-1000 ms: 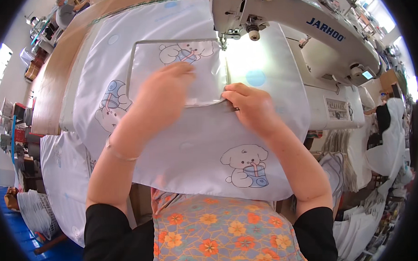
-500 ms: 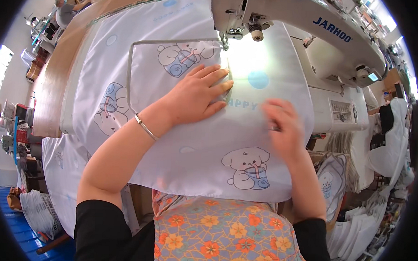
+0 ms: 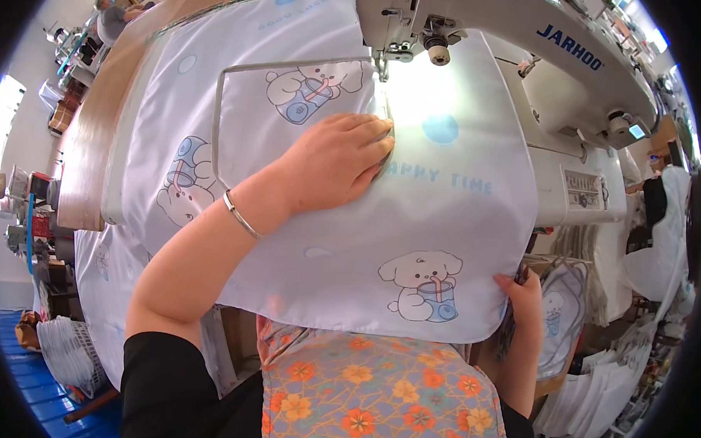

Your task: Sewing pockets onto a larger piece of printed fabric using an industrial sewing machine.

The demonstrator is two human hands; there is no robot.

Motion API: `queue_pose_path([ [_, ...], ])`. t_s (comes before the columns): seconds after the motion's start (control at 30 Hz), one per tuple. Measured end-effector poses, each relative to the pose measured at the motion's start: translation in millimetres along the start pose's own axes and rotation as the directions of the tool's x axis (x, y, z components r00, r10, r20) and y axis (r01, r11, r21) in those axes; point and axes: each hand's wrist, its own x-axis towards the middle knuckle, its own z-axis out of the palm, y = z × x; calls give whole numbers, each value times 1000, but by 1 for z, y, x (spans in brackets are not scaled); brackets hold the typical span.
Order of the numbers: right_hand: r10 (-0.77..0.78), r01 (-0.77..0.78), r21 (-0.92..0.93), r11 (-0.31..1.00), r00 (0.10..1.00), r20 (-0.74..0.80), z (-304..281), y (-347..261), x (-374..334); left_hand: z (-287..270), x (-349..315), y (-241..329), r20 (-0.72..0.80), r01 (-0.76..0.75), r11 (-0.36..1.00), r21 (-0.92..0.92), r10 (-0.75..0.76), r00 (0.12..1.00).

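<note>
A white printed cloth [image 3: 349,250] with cartoon dogs and blue drinks covers the sewing table. On it lies a smaller printed panel [image 3: 249,130] edged in grey binding; its upper right corner is by the presser foot [image 3: 382,69] of the sewing machine [image 3: 481,19]. My left hand [image 3: 333,160] presses down just below the foot, fingers together and bent over the panel's right edge, its thumb mostly hidden. At the cloth's lower right edge, my right hand [image 3: 524,294] pinches the cloth, thumb on top and the other fingers partly hidden.
Under the machine arm, a bright lamp lights the cloth. Grey-edged printed pieces [image 3: 559,319] hang at the right, above stacked white pieces [image 3: 583,401]. A white basket [image 3: 72,356] stands at the lower left. Another person [image 3: 110,19] sits at the far left.
My right hand has moved down and right from above the cloth to its edge. My left hand's spread fingers have drawn together. The view has shifted slightly.
</note>
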Motion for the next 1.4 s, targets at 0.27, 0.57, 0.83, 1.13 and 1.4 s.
queue_pose_path([
  [0.27, 0, -2, 98, 995, 1000, 21, -17, 28, -10, 1, 10, -20, -66, -10, 1000, -28, 8, 998],
  [0.57, 128, -13, 552, 834, 977, -170, 26, 56, -40, 2, 23, -51, -54, 6, 999, 48, -3, 999],
  [0.83, -2, -74, 687, 723, 994, 109, 60, 70, -47, 11, 35, -68, -79, 32, 999, 44, -28, 996],
  [1.13, -246, 244, 473, 847, 968, -60, 78, 33, -54, 9, 35, -75, -44, 81, 997, 4, -81, 996],
  [1.4, -406, 443, 0, 896, 821, -402, 74, -18, -16, 8, 34, -78, 23, 84, 996, -3, -84, 996],
])
